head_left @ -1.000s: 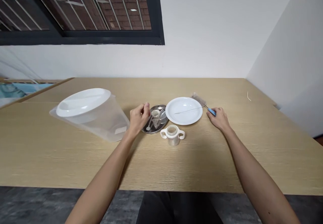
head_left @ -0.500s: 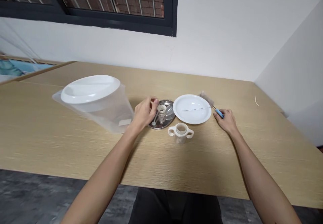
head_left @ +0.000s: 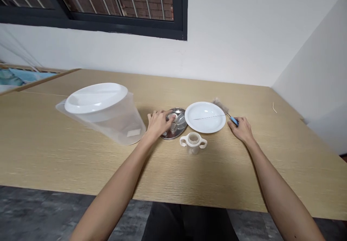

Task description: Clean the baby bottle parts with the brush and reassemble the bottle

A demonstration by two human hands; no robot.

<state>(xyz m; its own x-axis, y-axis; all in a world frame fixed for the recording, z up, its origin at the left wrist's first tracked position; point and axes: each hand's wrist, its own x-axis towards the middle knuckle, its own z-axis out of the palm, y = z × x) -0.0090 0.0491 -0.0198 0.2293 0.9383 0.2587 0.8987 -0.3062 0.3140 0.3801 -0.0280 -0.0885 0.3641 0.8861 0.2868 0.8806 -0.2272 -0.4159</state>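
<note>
My left hand reaches over the left side of a round metal tray, fingers stretched out and thumb apart. Its thumb and index finger are at a white ring; whether they press on it I cannot tell. On the tray lie a clear bottle nipple and a clear cap, partly covered by the hand. My right hand is closed on the blue handle of a bottle brush. The brush's bristles rest behind a white plate. A thin wire-like rod crosses over the plate.
A clear baby bottle with two white handles stands upright, uncapped, before the plate. At the left stands a large translucent pitcher with a white lid. A small bent pale stick lies far right. The wooden table meets a white wall.
My left hand has moved right and farther over the tray, its fingers now stretched above the ring and nipple. My right hand and the brush stay in place; the view has shifted slightly.
</note>
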